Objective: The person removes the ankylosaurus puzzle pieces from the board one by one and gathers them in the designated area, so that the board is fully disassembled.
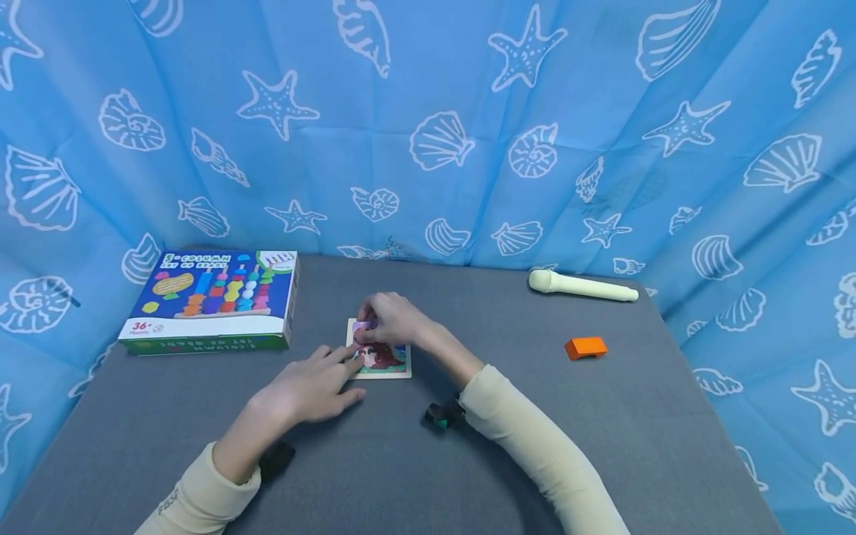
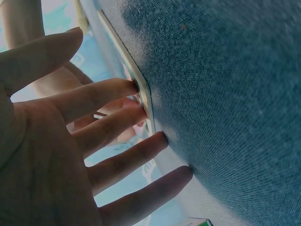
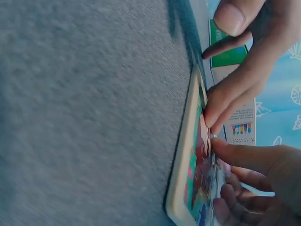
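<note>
A small square picture puzzle (image 1: 390, 375) with a pale frame lies flat on the table, showing a brown-haired figure against green and purple. My left hand (image 1: 319, 386) spreads its fingers toward its left side. The left wrist view shows the index and middle fingertips touching the frame (image 2: 136, 70), while the other two fingertips rest on the cloth. Above the upper-left part, my right hand (image 1: 399, 319) pinches a small puzzle piece (image 3: 227, 167) between thumb and fingers. Its fingers hide most of that piece and the area beneath it.
A bead-set box (image 1: 210, 301) lies at the back left of the grey table (image 1: 374, 475). To the right are an orange arched block (image 1: 585, 348) and, behind it, a cream microphone-shaped stick (image 1: 583, 286). A blue shell-patterned curtain (image 1: 428, 96) hangs along the back.
</note>
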Motion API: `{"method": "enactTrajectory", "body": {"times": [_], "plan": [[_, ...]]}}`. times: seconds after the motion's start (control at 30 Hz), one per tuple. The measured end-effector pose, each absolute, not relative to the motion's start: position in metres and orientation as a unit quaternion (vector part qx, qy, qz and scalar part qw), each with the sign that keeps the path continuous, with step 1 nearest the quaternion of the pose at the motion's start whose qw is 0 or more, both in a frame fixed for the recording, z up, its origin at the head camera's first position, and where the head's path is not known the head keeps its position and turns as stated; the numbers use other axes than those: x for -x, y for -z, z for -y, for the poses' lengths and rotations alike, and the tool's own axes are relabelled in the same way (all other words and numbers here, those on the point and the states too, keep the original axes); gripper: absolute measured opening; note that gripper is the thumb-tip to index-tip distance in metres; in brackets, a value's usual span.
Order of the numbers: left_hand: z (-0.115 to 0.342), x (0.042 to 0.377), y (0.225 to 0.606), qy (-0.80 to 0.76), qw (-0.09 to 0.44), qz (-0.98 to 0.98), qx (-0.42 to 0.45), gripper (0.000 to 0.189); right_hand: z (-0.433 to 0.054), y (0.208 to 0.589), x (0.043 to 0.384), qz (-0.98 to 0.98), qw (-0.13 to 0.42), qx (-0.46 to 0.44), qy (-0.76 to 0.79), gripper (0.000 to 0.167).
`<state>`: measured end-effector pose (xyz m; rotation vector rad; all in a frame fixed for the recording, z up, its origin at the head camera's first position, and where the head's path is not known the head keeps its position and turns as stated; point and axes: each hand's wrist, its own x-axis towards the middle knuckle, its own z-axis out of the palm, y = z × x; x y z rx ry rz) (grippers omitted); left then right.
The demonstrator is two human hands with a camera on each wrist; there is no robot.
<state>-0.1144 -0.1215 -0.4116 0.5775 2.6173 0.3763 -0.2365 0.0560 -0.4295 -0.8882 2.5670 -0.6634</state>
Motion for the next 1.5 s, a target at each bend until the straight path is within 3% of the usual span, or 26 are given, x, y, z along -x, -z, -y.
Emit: {"method": "enactTrajectory", "body": {"times": [0.27, 0.7, 1.17, 1.5], "plan": [[0.122, 0.114, 0.413, -0.140, 0.213, -0.944, -0.211, 0.064, -0.063, 0.433, 0.236, -0.866, 0.158, 0.328, 0.342, 0.012], [0.120, 0.115, 0.413, -0.138, 0.222, -0.945, -0.199, 0.065, -0.114, 0.430, 0.242, -0.824, 0.198, 0.270, 0.458, 0.020], [0.121, 0.113, 0.412, -0.143, 0.216, -0.945, -0.201, 0.064, -0.179, 0.432, 0.258, -0.861, 0.183, 0.192, 0.434, 0.021], [0.124, 0.115, 0.409, -0.137, 0.208, -0.944, -0.215, 0.063, -0.186, 0.439, 0.263, -0.886, 0.156, 0.212, 0.381, 0.019]]}}
